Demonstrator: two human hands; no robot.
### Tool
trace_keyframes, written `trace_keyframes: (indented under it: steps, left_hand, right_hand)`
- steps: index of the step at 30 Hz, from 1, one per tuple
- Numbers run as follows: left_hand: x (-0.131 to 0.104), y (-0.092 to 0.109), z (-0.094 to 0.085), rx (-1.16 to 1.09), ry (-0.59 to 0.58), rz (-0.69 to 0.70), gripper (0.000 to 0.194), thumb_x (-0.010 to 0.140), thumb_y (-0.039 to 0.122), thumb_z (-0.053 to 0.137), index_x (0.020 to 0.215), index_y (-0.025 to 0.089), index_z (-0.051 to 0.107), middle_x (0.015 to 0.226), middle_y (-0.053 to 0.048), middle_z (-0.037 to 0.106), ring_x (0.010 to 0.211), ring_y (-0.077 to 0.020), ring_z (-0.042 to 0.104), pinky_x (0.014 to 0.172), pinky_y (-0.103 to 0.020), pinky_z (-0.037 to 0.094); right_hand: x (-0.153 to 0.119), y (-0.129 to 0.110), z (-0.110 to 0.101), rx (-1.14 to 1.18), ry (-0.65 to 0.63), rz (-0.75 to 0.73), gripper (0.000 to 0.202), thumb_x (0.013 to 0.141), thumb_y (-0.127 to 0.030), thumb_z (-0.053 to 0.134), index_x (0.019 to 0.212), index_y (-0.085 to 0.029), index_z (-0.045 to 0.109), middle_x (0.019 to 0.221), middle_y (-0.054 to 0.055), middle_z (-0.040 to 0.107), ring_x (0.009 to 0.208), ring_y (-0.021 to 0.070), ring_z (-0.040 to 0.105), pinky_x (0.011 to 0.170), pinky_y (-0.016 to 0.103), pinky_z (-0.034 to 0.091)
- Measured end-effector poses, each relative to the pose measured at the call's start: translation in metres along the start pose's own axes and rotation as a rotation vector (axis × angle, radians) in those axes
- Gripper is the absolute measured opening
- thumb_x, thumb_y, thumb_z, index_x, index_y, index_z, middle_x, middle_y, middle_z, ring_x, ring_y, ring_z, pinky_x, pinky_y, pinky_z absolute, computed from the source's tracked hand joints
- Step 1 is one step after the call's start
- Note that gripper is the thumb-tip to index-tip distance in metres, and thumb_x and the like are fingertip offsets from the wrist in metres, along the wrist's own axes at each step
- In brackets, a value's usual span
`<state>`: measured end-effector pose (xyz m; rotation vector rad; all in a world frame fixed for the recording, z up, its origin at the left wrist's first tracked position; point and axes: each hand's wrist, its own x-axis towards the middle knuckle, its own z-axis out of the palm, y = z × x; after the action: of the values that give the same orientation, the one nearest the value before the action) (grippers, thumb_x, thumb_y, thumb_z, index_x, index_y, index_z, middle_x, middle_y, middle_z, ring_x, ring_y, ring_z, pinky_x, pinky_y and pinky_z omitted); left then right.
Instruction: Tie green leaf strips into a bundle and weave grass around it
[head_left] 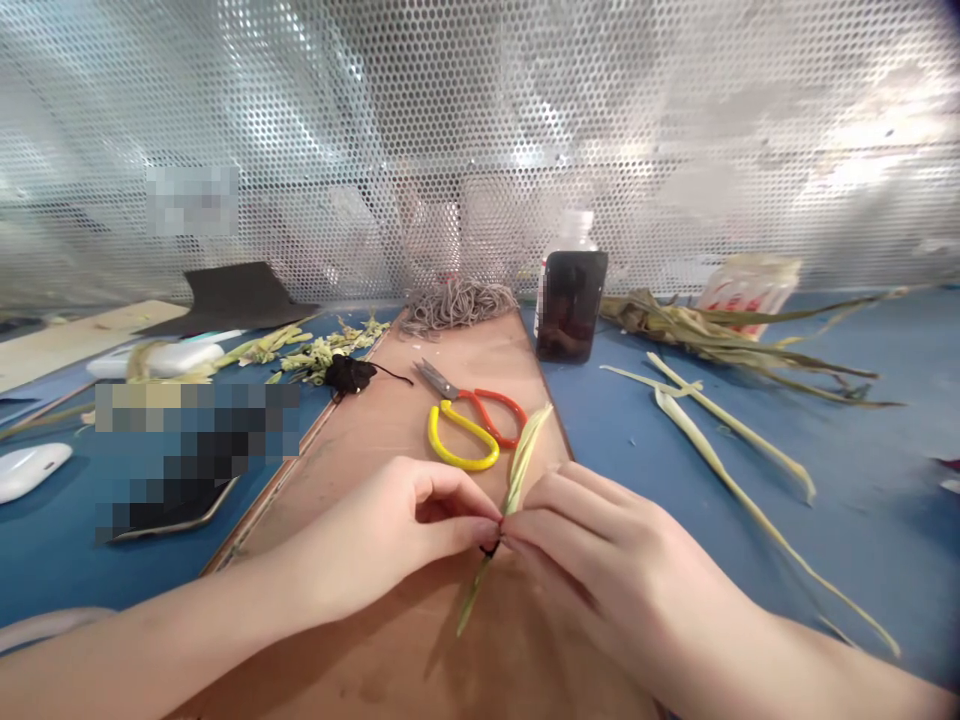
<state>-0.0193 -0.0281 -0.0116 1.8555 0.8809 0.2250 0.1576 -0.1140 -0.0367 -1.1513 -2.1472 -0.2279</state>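
Over the brown board (337,510), my left hand (427,515) and my right hand (592,530) meet with their fingertips pinched together. Between them runs a twisted pale-green plant strip (528,450), its wide end pointing up and away and its thin tip slanting down toward me. A bit of black thread (490,548) shows around the strip at my left fingertips; its far end is hidden. Both hands are closed, the left at the thread and the right on the strip. Just beyond them lie scissors (465,420) with one yellow and one red handle, blades pointing away.
A dark bottle (574,300) and grey cord (457,305) stand at the back before a perforated metal panel (450,120). Dried leaves (697,330) and loose strips (727,480) lie right. Black thread bundle (350,373), pale scraps (319,355) and a blurred phone (195,470) are left.
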Motion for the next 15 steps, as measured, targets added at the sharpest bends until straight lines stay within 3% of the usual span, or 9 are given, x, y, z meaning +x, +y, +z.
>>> trace_keyframes:
  steps: [7, 11, 15]
  left_hand:
    - [0.0000, 0.0012, -0.0029, 0.049, -0.049, 0.027, 0.016, 0.077, 0.034, 0.061, 0.081, 0.022, 0.070, 0.083, 0.002, 0.072, 0.081, -0.0169, 0.064, 0.075, -0.027, 0.047]
    - [0.0007, -0.0009, 0.0004, 0.043, -0.017, 0.023, 0.017, 0.076, 0.035, 0.062, 0.080, 0.020, 0.068, 0.078, 0.002, 0.070, 0.076, -0.0162, 0.063, 0.070, -0.026, 0.047]
    - [0.0012, -0.0005, 0.0022, -0.001, 0.026, 0.001, 0.019, 0.076, 0.038, 0.063, 0.079, 0.019, 0.066, 0.079, 0.001, 0.069, 0.076, -0.0158, 0.062, 0.070, -0.026, 0.047]
  right_hand:
    - [0.0019, 0.0028, -0.0017, 0.022, -0.023, 0.026, 0.024, 0.090, -0.011, 0.044, 0.083, -0.017, 0.066, 0.070, 0.004, 0.057, 0.065, 0.0134, 0.050, 0.058, 0.023, 0.044]
    - [0.0026, 0.0027, -0.0017, 0.049, -0.014, 0.041, 0.020, 0.090, -0.013, 0.046, 0.083, -0.017, 0.065, 0.070, 0.003, 0.058, 0.066, 0.0135, 0.052, 0.059, 0.024, 0.046]
    - [0.0030, 0.0002, -0.0027, 0.165, -0.004, 0.185, 0.014, 0.087, -0.012, 0.050, 0.086, -0.018, 0.063, 0.077, 0.004, 0.061, 0.075, 0.0155, 0.055, 0.066, 0.026, 0.049]
